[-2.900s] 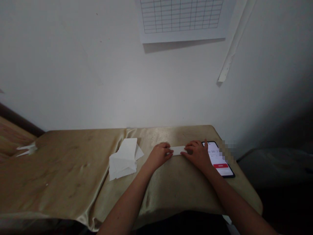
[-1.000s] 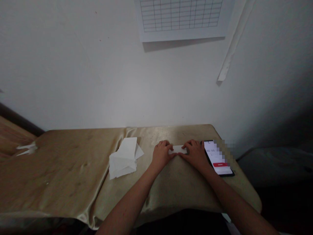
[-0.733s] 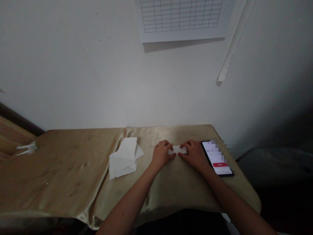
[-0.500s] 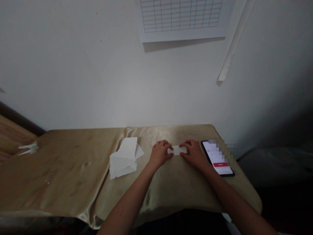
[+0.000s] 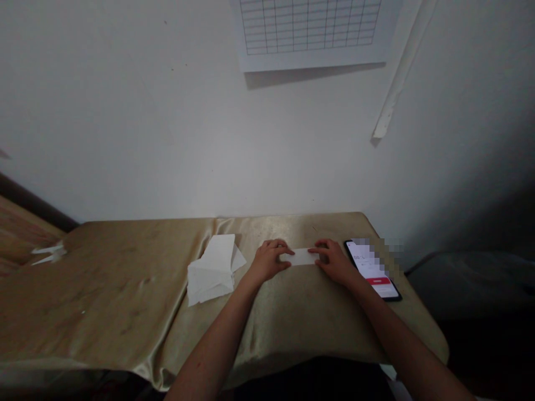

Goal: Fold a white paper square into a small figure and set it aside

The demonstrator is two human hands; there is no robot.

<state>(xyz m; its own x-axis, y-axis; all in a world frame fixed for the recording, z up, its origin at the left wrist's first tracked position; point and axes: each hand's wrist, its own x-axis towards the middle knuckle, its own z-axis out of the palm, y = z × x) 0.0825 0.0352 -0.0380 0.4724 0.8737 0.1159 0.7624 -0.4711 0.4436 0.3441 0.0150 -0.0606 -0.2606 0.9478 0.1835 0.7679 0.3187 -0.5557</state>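
Note:
A narrow folded strip of white paper (image 5: 301, 257) lies on the gold satin-covered table (image 5: 125, 289). My left hand (image 5: 268, 259) presses its left end with curled fingers. My right hand (image 5: 335, 260) presses its right end, fingers bent down on the paper. Both hands rest on the cloth near the table's far edge. The ends of the strip are hidden under my fingers.
A loose stack of white paper sheets (image 5: 213, 269) lies left of my hands. A phone (image 5: 373, 269) with a lit screen lies to the right. A small white folded scrap (image 5: 47, 253) sits at far left. A grid chart (image 5: 311, 30) hangs on the wall.
My hands slid slightly apart along the paper strip, showing more of it between them. The phone and the paper stack have stayed in place.

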